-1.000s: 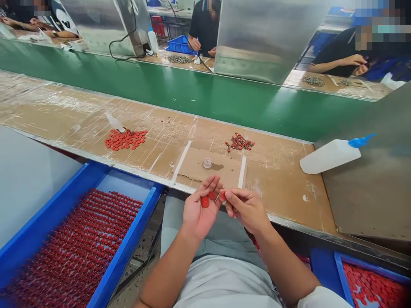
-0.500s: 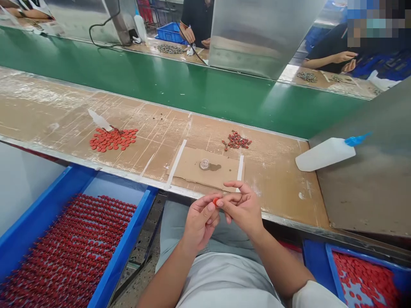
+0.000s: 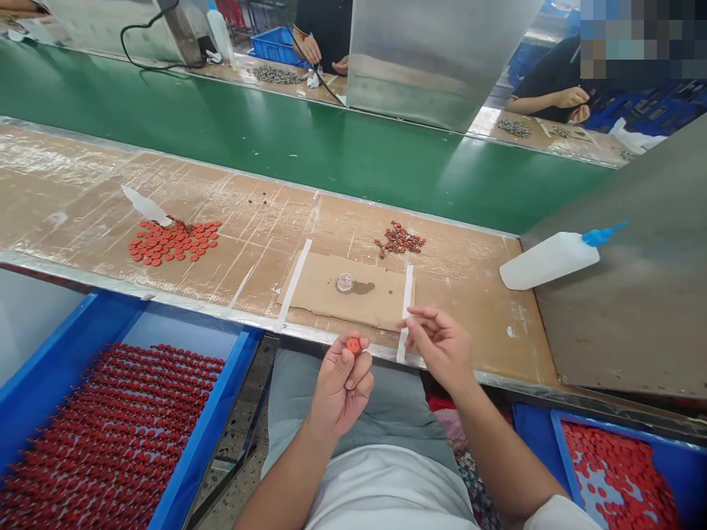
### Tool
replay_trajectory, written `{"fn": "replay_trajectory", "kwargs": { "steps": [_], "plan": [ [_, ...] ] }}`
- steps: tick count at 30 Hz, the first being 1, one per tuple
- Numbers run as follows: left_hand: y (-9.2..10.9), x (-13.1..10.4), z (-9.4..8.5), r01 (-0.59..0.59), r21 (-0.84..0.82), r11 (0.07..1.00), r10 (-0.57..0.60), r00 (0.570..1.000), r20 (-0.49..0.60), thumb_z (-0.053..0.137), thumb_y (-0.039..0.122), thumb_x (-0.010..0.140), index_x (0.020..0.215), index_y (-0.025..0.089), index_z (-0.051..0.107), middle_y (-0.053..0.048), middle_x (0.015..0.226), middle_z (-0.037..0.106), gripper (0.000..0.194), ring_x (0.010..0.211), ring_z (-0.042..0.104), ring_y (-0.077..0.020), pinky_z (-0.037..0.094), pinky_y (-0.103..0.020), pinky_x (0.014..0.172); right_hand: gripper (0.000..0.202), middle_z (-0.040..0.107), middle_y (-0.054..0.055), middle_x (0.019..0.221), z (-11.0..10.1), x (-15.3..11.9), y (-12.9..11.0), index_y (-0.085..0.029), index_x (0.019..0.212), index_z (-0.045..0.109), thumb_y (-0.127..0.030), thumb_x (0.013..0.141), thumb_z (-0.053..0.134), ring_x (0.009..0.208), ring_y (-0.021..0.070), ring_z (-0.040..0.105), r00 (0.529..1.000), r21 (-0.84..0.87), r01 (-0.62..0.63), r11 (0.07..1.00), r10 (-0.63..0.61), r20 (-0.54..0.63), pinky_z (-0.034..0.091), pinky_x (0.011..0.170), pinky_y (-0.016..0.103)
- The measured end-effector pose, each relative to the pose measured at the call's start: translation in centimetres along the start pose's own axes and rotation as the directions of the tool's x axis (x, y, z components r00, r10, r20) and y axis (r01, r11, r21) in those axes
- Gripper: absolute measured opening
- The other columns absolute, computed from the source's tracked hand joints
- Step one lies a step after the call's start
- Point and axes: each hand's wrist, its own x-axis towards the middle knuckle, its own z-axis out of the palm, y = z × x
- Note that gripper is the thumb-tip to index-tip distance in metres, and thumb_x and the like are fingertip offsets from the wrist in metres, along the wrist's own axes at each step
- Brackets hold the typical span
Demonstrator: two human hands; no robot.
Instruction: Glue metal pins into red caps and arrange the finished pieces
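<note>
Just off the near edge of the cardboard pad point(image 3: 314, 285), I am pinching a red disc point(image 3: 353, 345) between the thumb and fingertips of the left hand point(image 3: 341, 386). The disc is facing the camera, probably so that its flat side is staying exposed. The remaining fingers are curling inward; I cannot tell whether they are concealing anything.

At the pad's near right corner, I am holding the right hand point(image 3: 442, 350) with thumb and forefinger nearly meeting; whether they are pinching a small part, I cannot tell.

White tape strips point(image 3: 294, 283) are crossing the pad's left and right ends, apparently anchoring it. A small clear jar point(image 3: 345, 283) is standing on the pad, presumably for central access. Small red-and-metal pieces point(image 3: 402, 238) are lying beyond the pad and loose red discs point(image 3: 155, 246) well to its left, apparently separated by type.
</note>
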Motion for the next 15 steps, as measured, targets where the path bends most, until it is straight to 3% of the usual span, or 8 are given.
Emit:
{"fn": "replay_trajectory", "kwargs": {
  "steps": [3,7,11,15],
  "plan": [
    [0.5,0.3,-0.1,-0.026,-0.028,0.999,0.025,0.999,-0.04,0.069,0.023,0.079,0.101,0.023,0.065,0.0,0.09,0.06,0.022,0.047,0.025,-0.0006,0.031,-0.008,0.038,0.034,0.071,0.007,0.09,-2.1,5.3,1.4,-0.019,0.107,0.063,-0.04,0.081,0.064,0.068,0.0155,0.064,0.988,-0.371,0.126,0.92,-0.15,-0.036,0.052,0.065,0.031],
    [1.1,0.5,-0.3,-0.088,-0.082,0.993,0.083,0.995,-0.058,0.069,0.022,0.079,0.097,0.02,0.066,0.0,0.088,0.059,0.018,0.05,0.033,0.0001,0.033,-0.006,0.039,0.031,0.07,0.006,0.097,-3.1,14.0,2.0,-0.018,0.11,0.064,-0.031,0.082,0.06,0.062,0.0132,0.061,0.976,-0.645,0.215,0.733,-0.186,0.113,0.049,0.071,0.032],
    [1.7,0.6,-0.7,-0.166,-0.119,0.979,0.157,0.984,-0.086,0.07,0.022,0.079,0.097,0.021,0.065,0.0,0.087,0.059,0.019,0.055,0.042,-0.0005,0.039,-0.006,0.043,0.027,0.07,0.007,0.098,-1.5,19.5,2.1,-0.018,0.104,0.068,-0.033,0.083,0.058,0.085,0.0191,0.063,0.942,-0.725,0.336,0.601,-0.2,0.27,0.046,0.08,0.031],
    [2.3,0.8,-1.1,-0.213,-0.135,0.968,0.198,0.973,-0.121,0.071,0.02,0.077,0.096,0.02,0.064,0.001,0.087,0.06,0.021,0.058,0.045,-0.0007,0.042,-0.007,0.047,0.03,0.07,0.008,0.096,1.2,21.3,1.7,-0.017,0.102,0.069,-0.038,0.087,0.054,0.092,0.021,0.062,0.942,-0.768,0.332,0.548,-0.155,0.296,0.046,0.081,0.031]
  ]
}}
